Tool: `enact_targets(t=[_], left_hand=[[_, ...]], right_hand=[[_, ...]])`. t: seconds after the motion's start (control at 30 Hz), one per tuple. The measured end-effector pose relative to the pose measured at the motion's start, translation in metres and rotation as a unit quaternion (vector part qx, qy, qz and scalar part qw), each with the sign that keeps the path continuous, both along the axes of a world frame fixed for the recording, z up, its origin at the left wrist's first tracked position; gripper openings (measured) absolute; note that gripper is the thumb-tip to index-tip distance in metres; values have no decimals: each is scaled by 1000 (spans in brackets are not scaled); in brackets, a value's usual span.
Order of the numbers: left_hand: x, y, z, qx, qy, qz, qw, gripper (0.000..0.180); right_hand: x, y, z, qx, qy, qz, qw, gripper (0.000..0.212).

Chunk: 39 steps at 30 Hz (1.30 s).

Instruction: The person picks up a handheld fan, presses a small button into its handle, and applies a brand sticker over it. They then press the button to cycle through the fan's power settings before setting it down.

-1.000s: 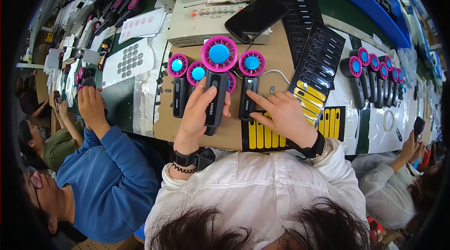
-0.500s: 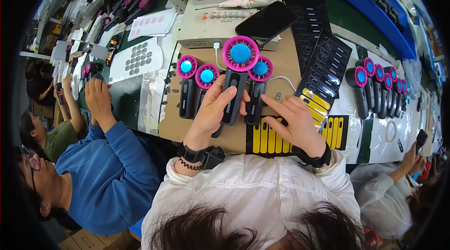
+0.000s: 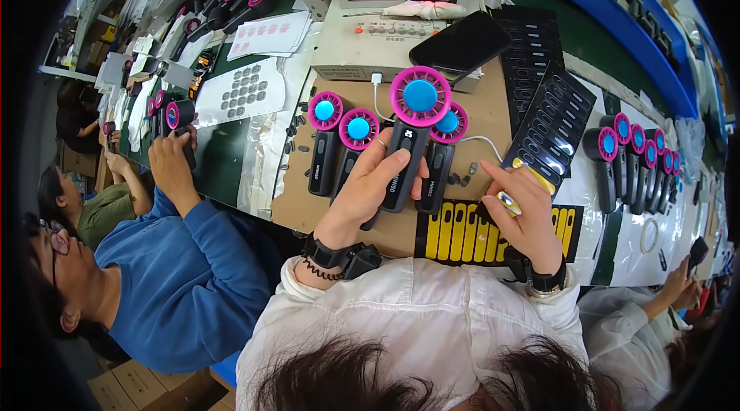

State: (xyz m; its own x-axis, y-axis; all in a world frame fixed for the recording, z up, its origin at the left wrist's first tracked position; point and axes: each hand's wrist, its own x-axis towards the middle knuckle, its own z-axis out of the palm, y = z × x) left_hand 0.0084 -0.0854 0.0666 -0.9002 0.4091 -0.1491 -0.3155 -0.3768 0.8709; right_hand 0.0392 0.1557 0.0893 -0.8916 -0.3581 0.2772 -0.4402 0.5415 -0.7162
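**Held Fan Gripped in Left Hand, Right Hand Spread Beside It**

We find the held fan (image 3: 407, 143) above the brown board (image 3: 301, 207), its magenta-rimmed head pointing away from the person. Three similar fans (image 3: 358, 130) lie around it, two on the left and one on the right, crowding the working space. Beyond stands an instrument box (image 3: 335, 57) with red displays above it; a dark phone (image 3: 460, 43) lies at its right corner, and a white plug (image 3: 376, 79) projects from its front. We note patterned black sheets (image 3: 551, 122) to the right and a yellow-strip sheet (image 3: 462, 238) near the person.

The left hand (image 3: 362, 187) wraps the handle, thumb across its front. The right hand (image 3: 532, 222) has thumb and forefinger parted, apart from the held fan; we cannot tell whether its other fingers touch the yellow beneath.

The board's near edge runs close to the person's body. We record bare board at its left, and small grey pieces (image 3: 472, 169) between the right-hand fan and the right hand. A row of fans (image 3: 621, 172) bounds the right side.
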Motion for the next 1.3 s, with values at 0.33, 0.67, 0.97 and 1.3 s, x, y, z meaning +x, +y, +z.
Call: enact_targets(t=[0.33,0.67,0.97,1.3], left_hand=[[1,2,9,14,9,-20,1000,31],[4,-1,9,15,-3,-48,999,38],[8,-1,18,45,-23,-50,997,44],[2,0,13,63,-25,-47,997,43]], right_hand=[[1,4,-2,-25,0,-1,1000,41],[2,9,-1,-26,-1,0,1000,39],[4,11,-2,-21,-25,-4,999,39],[3,13,-6,-33,-31,-13,999,39]])
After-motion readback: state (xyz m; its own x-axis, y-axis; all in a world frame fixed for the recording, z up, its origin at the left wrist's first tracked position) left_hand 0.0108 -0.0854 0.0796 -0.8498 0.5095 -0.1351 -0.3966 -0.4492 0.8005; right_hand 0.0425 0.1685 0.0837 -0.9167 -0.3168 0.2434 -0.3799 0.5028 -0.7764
